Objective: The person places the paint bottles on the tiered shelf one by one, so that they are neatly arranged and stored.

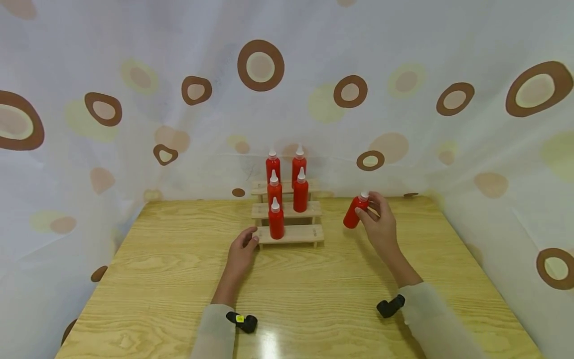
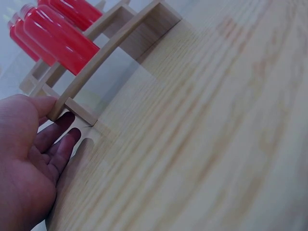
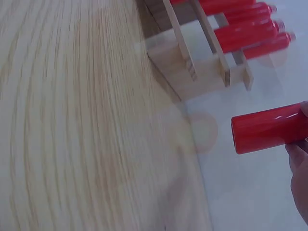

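Note:
A stepped wooden rack (image 1: 289, 233) bears several red squeeze bottles (image 1: 276, 223) with white pointed caps: two on the top step, two on the middle and one at the left of the lowest. My left hand (image 1: 242, 249) holds the left end of the lowest step; in the left wrist view the thumb (image 2: 44, 105) lies at the board's end and other fingers curl beneath it. To the right of the rack, my right hand (image 1: 380, 224) grips another red squeeze bottle (image 1: 354, 213) near its cap. That bottle tilts, its base toward the lower left, raised above the table.
The rack stands toward the back of a wood-grain table (image 1: 179, 279). A white curtain (image 1: 215, 129) with brown ring patterns hangs behind and along both sides. Small black cameras (image 1: 390, 305) sit on both wrists.

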Tool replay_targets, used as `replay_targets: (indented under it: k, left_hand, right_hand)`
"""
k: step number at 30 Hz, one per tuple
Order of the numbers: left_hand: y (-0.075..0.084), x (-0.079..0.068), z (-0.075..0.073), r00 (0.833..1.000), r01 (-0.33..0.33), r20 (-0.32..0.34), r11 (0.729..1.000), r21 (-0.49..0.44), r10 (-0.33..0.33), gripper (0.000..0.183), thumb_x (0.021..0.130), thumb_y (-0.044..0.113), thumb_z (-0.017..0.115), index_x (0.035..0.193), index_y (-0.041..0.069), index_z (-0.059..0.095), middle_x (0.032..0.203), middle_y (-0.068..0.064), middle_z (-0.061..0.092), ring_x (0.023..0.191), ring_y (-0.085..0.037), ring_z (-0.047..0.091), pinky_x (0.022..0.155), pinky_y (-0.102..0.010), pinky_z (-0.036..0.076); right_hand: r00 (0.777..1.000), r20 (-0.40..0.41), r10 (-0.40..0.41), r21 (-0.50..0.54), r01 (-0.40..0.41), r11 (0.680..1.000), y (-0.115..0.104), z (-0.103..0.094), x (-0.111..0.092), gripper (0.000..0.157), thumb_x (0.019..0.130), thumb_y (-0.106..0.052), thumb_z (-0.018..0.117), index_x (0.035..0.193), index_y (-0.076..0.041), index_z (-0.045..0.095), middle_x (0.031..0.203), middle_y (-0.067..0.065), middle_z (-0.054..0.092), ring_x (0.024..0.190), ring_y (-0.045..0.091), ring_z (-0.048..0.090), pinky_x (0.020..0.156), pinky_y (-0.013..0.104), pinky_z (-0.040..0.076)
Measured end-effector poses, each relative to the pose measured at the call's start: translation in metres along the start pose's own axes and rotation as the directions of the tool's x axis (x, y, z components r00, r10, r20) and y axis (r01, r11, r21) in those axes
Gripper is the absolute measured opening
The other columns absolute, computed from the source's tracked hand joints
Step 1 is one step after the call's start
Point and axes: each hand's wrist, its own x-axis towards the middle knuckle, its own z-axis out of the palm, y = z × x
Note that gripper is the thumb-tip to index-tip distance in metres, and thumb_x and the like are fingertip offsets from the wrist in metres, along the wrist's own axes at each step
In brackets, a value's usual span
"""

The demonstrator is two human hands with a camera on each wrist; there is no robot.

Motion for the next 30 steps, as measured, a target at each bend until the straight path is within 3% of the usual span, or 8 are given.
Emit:
replay_targets:
  k: [8, 17, 21, 30]
  left_hand:
    - [-0.002, -0.002, -0.001, 1.000, -0.005, -0.003, 1.000, 0.002, 0.005, 0.037, 0.105, 0.029, 0.056, 0.140, 0.018, 0.059, 0.140, -0.011, 0.058, 0.134, -0.030, 0.049, 0.109, -0.051, 0.041]
    - [-0.002, -0.001, 0.000, 1.000, -0.011, -0.001, 1.000, -0.003, 0.011, 0.037, 0.105, 0.028, 0.056, 0.140, 0.017, 0.059, 0.139, -0.011, 0.059, 0.133, -0.030, 0.049, 0.109, -0.051, 0.041]
    - [-0.002, 0.000, 0.001, 1.000, -0.014, -0.002, 1.000, 0.003, 0.014, 0.037, 0.105, 0.028, 0.056, 0.141, 0.017, 0.059, 0.139, -0.011, 0.059, 0.133, -0.030, 0.049, 0.109, -0.051, 0.041]
    - [0.001, 0.001, 0.001, 1.000, -0.006, -0.006, 1.000, -0.005, 0.006, 0.037, 0.105, 0.027, 0.056, 0.140, 0.018, 0.059, 0.140, -0.011, 0.058, 0.135, -0.030, 0.048, 0.110, -0.051, 0.041]
  right_hand:
    - [0.996, 0.081, -0.036, 0.075, 0.030, 0.997, -0.015, 0.035, -0.007, 0.055, 0.096, -0.014, 0.070, 0.145, -0.008, 0.045, 0.140, 0.014, 0.053, 0.131, 0.032, 0.054, 0.100, 0.020, 0.048]
    - [0.987, 0.163, -0.003, 0.080, -0.010, 0.997, -0.030, 0.069, -0.013, 0.056, 0.095, -0.007, 0.070, 0.145, -0.004, 0.045, 0.140, 0.018, 0.053, 0.131, 0.034, 0.055, 0.105, 0.034, 0.047]
    - [0.985, 0.164, -0.045, 0.081, 0.032, 0.996, -0.022, 0.084, -0.013, 0.054, 0.094, -0.010, 0.072, 0.142, -0.007, 0.048, 0.136, 0.015, 0.055, 0.127, 0.033, 0.057, 0.103, 0.033, 0.048]
    - [0.970, 0.229, -0.080, 0.059, 0.068, 0.996, -0.022, 0.103, -0.016, 0.054, 0.095, -0.015, 0.071, 0.144, -0.012, 0.047, 0.138, 0.011, 0.055, 0.128, 0.032, 0.056, 0.106, 0.047, 0.047]
